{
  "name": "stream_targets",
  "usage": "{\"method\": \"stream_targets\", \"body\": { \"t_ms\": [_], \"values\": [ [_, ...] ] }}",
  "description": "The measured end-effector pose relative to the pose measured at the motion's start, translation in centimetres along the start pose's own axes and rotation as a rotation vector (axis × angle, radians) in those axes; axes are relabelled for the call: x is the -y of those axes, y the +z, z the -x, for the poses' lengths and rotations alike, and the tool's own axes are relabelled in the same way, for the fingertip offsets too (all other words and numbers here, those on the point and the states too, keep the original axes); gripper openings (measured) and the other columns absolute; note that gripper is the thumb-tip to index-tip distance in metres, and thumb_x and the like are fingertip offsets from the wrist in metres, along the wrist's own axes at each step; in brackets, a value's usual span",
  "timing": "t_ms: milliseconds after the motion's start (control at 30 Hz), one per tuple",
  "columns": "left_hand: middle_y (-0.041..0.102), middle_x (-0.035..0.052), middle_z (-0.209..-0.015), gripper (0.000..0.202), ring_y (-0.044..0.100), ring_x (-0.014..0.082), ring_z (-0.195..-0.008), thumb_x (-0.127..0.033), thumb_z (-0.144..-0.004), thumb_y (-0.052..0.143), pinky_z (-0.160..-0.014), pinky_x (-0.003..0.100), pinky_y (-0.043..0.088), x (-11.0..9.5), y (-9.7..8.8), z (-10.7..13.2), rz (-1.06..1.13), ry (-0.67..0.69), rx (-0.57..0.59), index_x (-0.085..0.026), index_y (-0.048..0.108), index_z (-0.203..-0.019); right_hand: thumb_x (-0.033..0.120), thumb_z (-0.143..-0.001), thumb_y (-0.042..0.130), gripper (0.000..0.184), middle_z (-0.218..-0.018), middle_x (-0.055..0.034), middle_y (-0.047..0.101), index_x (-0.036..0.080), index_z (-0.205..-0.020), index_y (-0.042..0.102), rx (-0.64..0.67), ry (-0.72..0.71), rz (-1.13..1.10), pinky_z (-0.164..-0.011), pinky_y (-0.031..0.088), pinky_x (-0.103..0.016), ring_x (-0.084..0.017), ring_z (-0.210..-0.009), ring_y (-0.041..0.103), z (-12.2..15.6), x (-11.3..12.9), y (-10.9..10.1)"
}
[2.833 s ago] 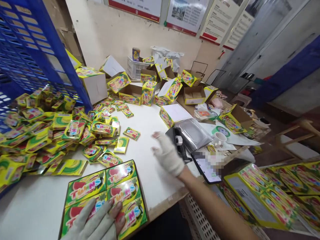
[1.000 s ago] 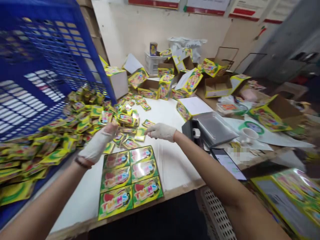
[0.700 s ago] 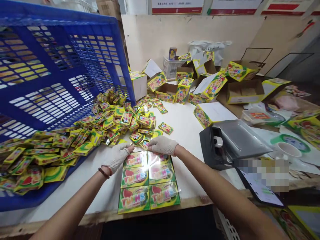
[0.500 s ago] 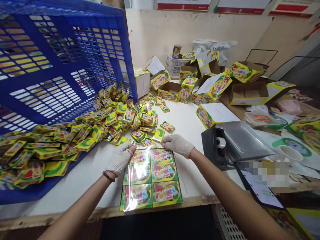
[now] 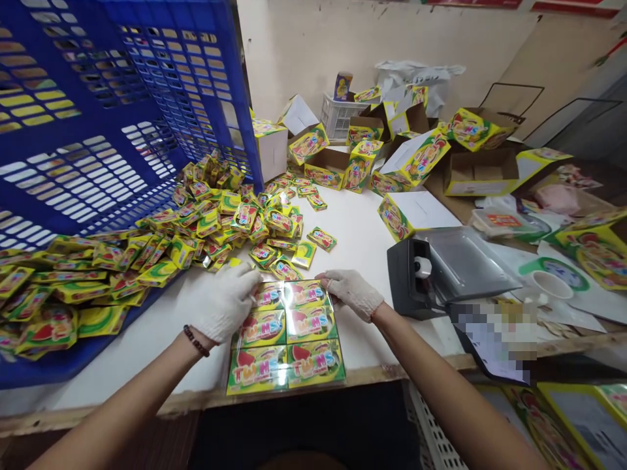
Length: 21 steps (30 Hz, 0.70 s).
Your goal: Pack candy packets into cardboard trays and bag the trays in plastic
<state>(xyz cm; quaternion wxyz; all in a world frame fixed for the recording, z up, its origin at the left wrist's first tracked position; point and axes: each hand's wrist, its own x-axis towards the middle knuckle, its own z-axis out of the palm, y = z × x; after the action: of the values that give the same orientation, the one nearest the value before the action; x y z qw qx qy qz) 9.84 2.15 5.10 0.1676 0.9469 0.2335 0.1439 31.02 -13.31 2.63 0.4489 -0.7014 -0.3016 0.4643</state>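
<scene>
A flat block of several green-and-yellow candy packs (image 5: 287, 336) under clear film lies at the near edge of the white table (image 5: 357, 235). My left hand (image 5: 223, 301), in a white glove, grips the film at the block's far left corner with fingers curled. At the far right corner my gloved right hand (image 5: 350, 292) pinches the same film. A heap of loose small candy packs (image 5: 206, 222) lies just beyond both hands.
A tipped blue plastic crate (image 5: 98, 117) spills packs on the left. Open yellow cartons (image 5: 416, 156) crowd the back of the table. A black tape dispenser (image 5: 416, 274) and a phone (image 5: 490, 333) sit to the right. A white basket (image 5: 337, 117) stands by the wall.
Both hands came down from the loose heap onto the far end of the pack block and closed on its film. The view swung left and settled over the block.
</scene>
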Motion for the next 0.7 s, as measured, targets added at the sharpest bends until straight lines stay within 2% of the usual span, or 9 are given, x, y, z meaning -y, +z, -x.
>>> {"method": "stream_targets", "body": {
  "t_ms": [67,133,267,367,433,533,633,700],
  "values": [
    [0.062,0.0064,-0.095,0.024,0.053,0.0222,-0.090,-0.011,-0.077,0.047,-0.081,0.036,0.041,-2.3,0.7,-0.9,-0.135,0.242,0.088,-0.022,0.065,-0.088,0.031,-0.084,0.055,0.031,-0.065,0.0016,0.056,0.014,-0.106,0.068,0.011,0.002,0.022,-0.047,0.048,-0.018,-0.008,-0.054,0.050,-0.2,0.2,0.0],
    [0.061,0.0075,-0.100,0.023,0.053,0.0226,-0.093,-0.011,-0.083,0.046,-0.085,0.038,0.041,-4.6,2.1,-1.6,-0.137,0.374,0.149,-0.020,0.064,-0.092,0.029,-0.086,0.052,0.031,-0.068,0.0014,0.056,0.014,-0.110,0.066,0.003,-0.002,0.070,-0.047,0.047,-0.019,-0.009,-0.055,0.050,-0.1,0.3,0.2],
    [0.059,0.0097,-0.103,0.020,0.052,0.0248,-0.094,-0.023,-0.092,0.044,-0.090,0.045,0.039,-7.0,4.5,-1.7,-0.169,0.370,0.093,-0.018,0.063,-0.095,0.020,-0.085,0.052,0.035,-0.068,0.0037,0.055,0.016,-0.119,0.061,-0.033,-0.072,0.170,-0.048,0.043,-0.018,-0.008,-0.054,0.050,2.5,-0.7,0.8],
    [0.056,0.0124,-0.110,0.029,0.050,0.0297,-0.103,-0.031,-0.092,0.046,-0.091,0.051,0.037,-7.2,4.6,-1.2,-0.216,0.405,0.088,-0.023,0.063,-0.115,0.016,-0.080,0.056,0.046,-0.065,0.0066,0.053,0.020,-0.126,0.055,-0.010,-0.073,0.129,-0.050,0.042,-0.019,-0.008,-0.054,0.050,6.1,-2.3,1.4],
    [0.054,0.0147,-0.122,0.038,0.047,0.0337,-0.112,-0.038,-0.092,0.048,-0.093,0.055,0.036,-7.0,4.4,-1.0,-0.237,0.437,0.100,-0.028,0.059,-0.127,0.020,-0.077,0.058,0.054,-0.066,0.0075,0.054,0.021,-0.130,0.049,0.039,0.023,0.012,-0.048,0.042,-0.019,-0.008,-0.050,0.052,8.5,-3.4,1.8],
    [0.048,0.0164,-0.135,0.046,0.043,0.0370,-0.120,-0.049,-0.089,0.050,-0.097,0.059,0.033,-7.1,4.1,-0.8,-0.242,0.455,0.135,-0.029,0.058,-0.130,0.030,-0.071,0.066,0.064,-0.068,0.0082,0.054,0.021,-0.129,0.043,0.081,0.187,-0.240,-0.043,0.044,-0.021,-0.010,-0.048,0.055,10.9,-5.0,2.7],
    [0.048,0.0191,-0.136,0.060,0.041,0.0414,-0.122,-0.063,-0.083,0.053,-0.098,0.065,0.029,-7.5,4.2,-0.5,-0.252,0.455,0.149,-0.028,0.058,-0.131,0.040,-0.063,0.075,0.066,-0.072,0.0074,0.052,0.021,-0.119,0.046,0.038,0.207,-0.470,-0.047,0.050,-0.023,-0.011,-0.055,0.058,12.0,-6.3,4.2],
    [0.047,0.0215,-0.137,0.069,0.039,0.0455,-0.124,-0.070,-0.078,0.053,-0.098,0.071,0.025,-7.9,4.5,-0.2,-0.272,0.447,0.136,-0.027,0.058,-0.132,0.044,-0.063,0.076,0.062,-0.075,0.0064,0.052,0.021,-0.113,0.047,0.022,0.181,-0.540,-0.049,0.051,-0.023,-0.010,-0.057,0.059,12.3,-6.9,4.9]
  ]
}}
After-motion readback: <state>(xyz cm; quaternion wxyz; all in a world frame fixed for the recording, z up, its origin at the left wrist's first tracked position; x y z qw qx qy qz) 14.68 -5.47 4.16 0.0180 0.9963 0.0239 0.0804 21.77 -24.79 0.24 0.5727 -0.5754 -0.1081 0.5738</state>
